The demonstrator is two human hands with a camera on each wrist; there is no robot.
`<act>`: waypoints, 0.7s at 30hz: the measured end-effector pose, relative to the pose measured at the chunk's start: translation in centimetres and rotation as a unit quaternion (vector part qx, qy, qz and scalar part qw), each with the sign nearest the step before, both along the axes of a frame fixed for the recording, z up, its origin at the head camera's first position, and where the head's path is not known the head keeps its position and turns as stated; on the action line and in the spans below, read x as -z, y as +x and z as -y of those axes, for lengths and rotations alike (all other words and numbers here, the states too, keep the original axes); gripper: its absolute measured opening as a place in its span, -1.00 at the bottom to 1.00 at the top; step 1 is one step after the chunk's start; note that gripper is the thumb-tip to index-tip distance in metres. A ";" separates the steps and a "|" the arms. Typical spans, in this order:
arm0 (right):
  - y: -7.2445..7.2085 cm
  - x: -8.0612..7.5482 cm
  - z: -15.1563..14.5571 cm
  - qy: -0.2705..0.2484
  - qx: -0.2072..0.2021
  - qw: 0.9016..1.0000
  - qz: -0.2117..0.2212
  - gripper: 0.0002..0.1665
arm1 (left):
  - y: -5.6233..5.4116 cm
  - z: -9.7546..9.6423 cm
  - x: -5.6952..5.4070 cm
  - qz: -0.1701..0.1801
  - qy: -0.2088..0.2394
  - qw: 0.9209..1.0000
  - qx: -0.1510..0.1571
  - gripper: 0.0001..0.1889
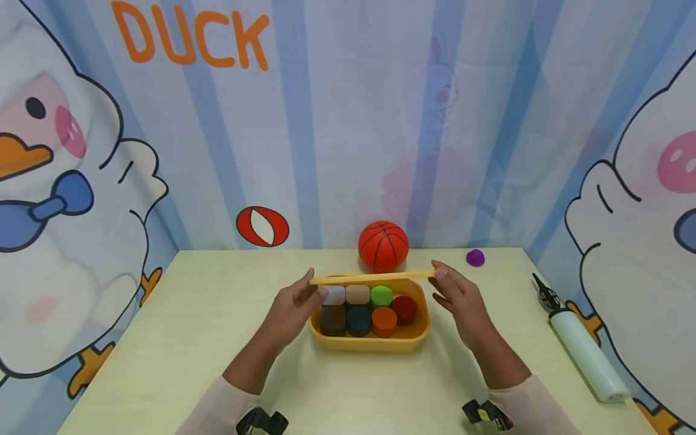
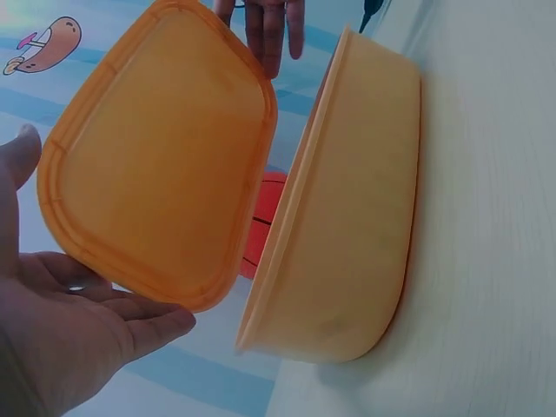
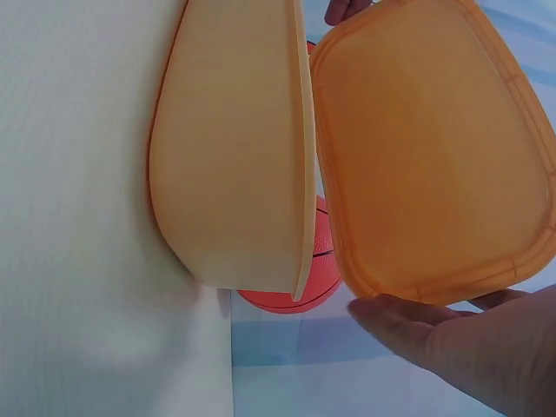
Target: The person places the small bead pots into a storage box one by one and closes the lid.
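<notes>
My left hand [image 1: 292, 307] and right hand [image 1: 467, 305] hold a flat yellow-orange plastic lid [image 1: 372, 278] by its two ends, with its underside showing in both wrist views. In the head view the lid is seen nearly edge-on over the back of a yellow box [image 1: 370, 345]. Raised from the box, it tilts behind the near rim. Inside the box sit several round paint pots, among them a green one [image 1: 381, 296], an orange one [image 1: 384, 322], a red one [image 1: 405, 310] and a dark teal one [image 1: 359, 320].
A red basketball [image 1: 383, 246] stands behind the box by the curtain. Toward the back right lies a small purple object [image 1: 475, 258]. Along the table's right edge is a pale green hand pump [image 1: 588, 355] with a black tip. A duck-printed curtain [image 1: 348, 121] surrounds the pale table [image 1: 228, 314].
</notes>
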State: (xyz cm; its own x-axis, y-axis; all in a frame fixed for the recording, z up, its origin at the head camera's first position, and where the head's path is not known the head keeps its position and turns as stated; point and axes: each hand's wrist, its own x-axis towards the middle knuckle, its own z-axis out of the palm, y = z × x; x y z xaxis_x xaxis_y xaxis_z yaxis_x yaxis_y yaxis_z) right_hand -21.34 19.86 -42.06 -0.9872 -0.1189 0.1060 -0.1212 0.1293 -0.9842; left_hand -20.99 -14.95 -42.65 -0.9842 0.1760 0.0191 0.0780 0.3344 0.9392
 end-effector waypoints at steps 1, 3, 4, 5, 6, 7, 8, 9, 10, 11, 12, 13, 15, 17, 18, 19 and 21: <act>0.0 0.0 0.0 -0.005 -0.003 1.000 0.002 -0.29 | 0.1 0.0 0.0 -0.004 0.000 1.000 -0.002 -0.13; 0.1 0.2 -0.1 -0.006 -0.013 1.000 0.005 -0.29 | 0.2 0.0 0.2 -0.010 0.002 1.000 -0.005 -0.14; 0.1 0.3 -0.2 -0.002 -0.019 1.000 0.003 -0.29 | 0.2 0.0 0.4 -0.014 0.005 1.000 -0.003 -0.14; 0.1 0.5 -0.3 0.002 -0.028 1.000 0.002 -0.27 | 0.2 0.1 0.6 -0.018 0.008 1.000 -0.001 -0.13; 0.1 0.6 -0.4 0.011 -0.040 0.999 -0.002 -0.25 | 0.2 0.2 0.8 -0.022 0.007 1.000 0.002 -0.11; 0.1 0.8 -0.6 0.021 -0.053 0.998 -0.006 -0.23 | 0.2 0.3 1.0 -0.023 0.007 1.000 0.005 -0.09; 0.1 0.9 -0.8 0.035 -0.067 0.997 -0.012 -0.20 | 0.2 0.5 1.2 -0.020 0.008 1.000 0.006 -0.07; 0.1 1.1 -0.9 0.055 -0.077 0.995 -0.019 -0.17 | 0.1 0.6 1.3 -0.018 0.009 1.000 0.009 -0.05; 0.1 1.2 -1.1 0.077 -0.086 0.993 -0.029 -0.13 | 0.1 0.7 1.5 -0.018 0.007 1.000 0.012 -0.03; 0.1 1.4 -1.2 0.100 -0.093 0.990 -0.038 -0.08 | 0.0 0.8 1.6 -0.016 0.005 1.000 0.015 0.00; 0.0 1.5 -1.4 0.125 -0.098 0.986 -0.048 -0.03 | 0.0 0.9 1.7 -0.016 0.002 1.000 0.019 0.02; 0.0 1.7 -1.6 0.147 -0.099 0.982 -0.058 0.02 | -0.1 1.1 1.9 -0.016 -0.001 1.000 0.023 0.04; -0.1 2.1 -1.9 0.192 -0.097 0.974 -0.071 0.12 | -0.2 1.3 2.2 -0.020 -0.009 0.999 0.029 0.08; -0.3 2.5 -2.2 0.215 -0.106 0.968 -0.079 0.20 | -0.2 1.5 2.6 -0.024 -0.019 0.999 0.032 0.13; -0.5 2.7 -2.4 0.223 -0.111 0.965 -0.083 0.21 | -0.3 1.6 2.8 -0.026 -0.023 0.999 0.032 0.15; -0.6 2.9 -2.5 0.225 -0.118 0.963 -0.087 0.22 | -0.3 1.7 3.1 -0.028 -0.026 0.999 0.031 0.17; -0.9 3.3 -2.7 0.223 -0.130 0.961 -0.096 0.23 | -0.4 1.6 3.5 -0.031 -0.031 0.998 0.033 0.21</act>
